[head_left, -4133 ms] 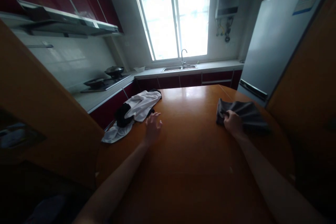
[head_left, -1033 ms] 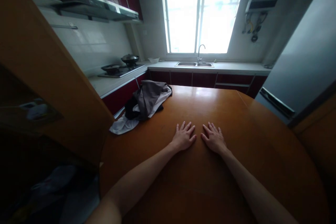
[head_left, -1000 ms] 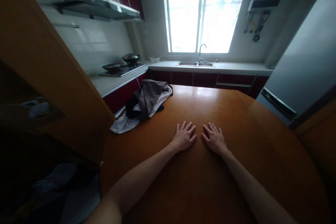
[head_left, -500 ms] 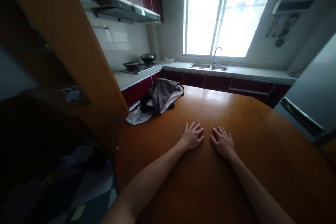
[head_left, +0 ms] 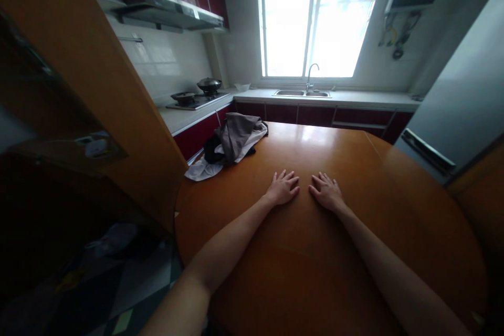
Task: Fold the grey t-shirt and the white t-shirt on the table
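My left hand point(head_left: 282, 188) and my right hand point(head_left: 325, 192) lie flat, palms down and fingers spread, side by side on the orange wooden table point(head_left: 354, 252). Neither holds anything. A pile of clothes point(head_left: 230, 144) sits at the table's far left corner: a grey garment point(head_left: 237, 133) lies on top of a white one point(head_left: 202, 169) and a black one, the white one hanging over the edge. The pile is well apart from my left hand.
A tall orange wooden panel point(head_left: 98, 89) stands to the left. A grey fridge point(head_left: 452, 105) stands at the right. Behind the table runs a counter with a sink and tap point(head_left: 303, 92), and a stove with pans point(head_left: 197, 97) at the left.
Four seconds ago my right hand gripped the grey garment at the table's right; it now lies on the pile at the left. Both hands have since rested flat; only the camera view shifted.
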A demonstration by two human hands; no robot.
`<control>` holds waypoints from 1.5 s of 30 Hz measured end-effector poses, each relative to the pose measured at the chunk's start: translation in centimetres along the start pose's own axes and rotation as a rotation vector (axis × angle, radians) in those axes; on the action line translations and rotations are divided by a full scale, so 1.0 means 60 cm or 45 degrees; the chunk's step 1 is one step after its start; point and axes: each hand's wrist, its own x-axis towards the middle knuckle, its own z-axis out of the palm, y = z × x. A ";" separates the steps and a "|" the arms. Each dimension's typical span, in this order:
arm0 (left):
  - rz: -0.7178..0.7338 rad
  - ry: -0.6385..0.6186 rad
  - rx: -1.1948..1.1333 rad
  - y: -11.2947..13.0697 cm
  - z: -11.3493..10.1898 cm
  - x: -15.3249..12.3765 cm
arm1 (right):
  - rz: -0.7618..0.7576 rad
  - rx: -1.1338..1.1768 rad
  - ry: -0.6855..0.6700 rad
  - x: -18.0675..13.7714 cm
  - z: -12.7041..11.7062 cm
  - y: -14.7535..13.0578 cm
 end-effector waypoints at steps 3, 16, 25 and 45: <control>0.015 0.020 -0.045 -0.003 0.003 0.002 | -0.001 0.000 0.012 0.002 0.002 0.002; -0.882 0.926 0.082 -0.193 -0.065 -0.011 | -0.046 -0.011 0.041 0.009 0.013 0.017; -0.993 0.865 0.028 -0.256 -0.062 -0.026 | -0.055 -0.018 0.056 0.011 0.019 0.020; 0.440 0.313 -0.318 -0.090 -0.028 -0.004 | -0.106 0.002 0.157 0.012 0.027 0.027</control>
